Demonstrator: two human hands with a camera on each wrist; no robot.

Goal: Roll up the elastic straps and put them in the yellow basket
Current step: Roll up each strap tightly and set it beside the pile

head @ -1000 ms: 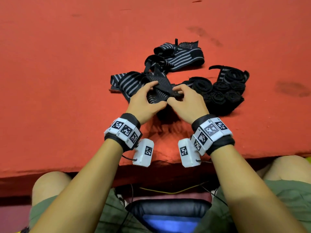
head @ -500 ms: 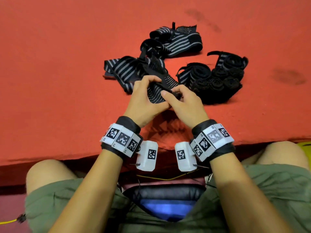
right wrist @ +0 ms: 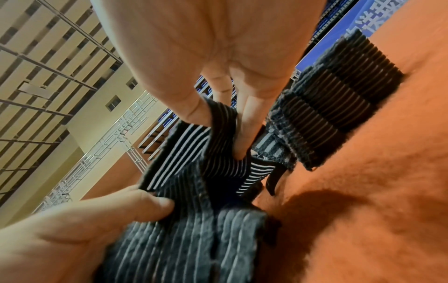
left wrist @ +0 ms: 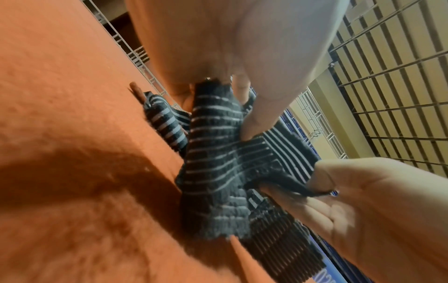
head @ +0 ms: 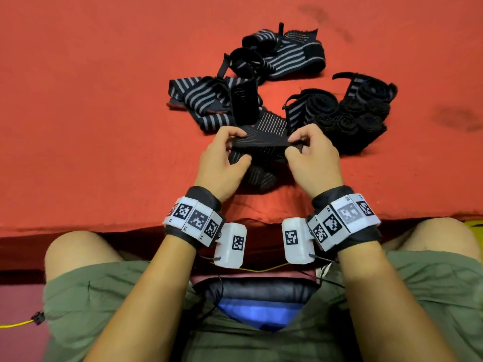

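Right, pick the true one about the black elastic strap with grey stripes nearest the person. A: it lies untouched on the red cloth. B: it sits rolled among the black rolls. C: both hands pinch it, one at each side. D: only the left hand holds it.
C: the left hand and right hand each pinch a side of the black grey-striped elastic strap, stretched between them above the red cloth.

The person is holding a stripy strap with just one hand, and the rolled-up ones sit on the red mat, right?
Not quite: both hands hold it. The head view shows the left hand and right hand pinching the striped strap. The rolled straps do sit on the red mat.
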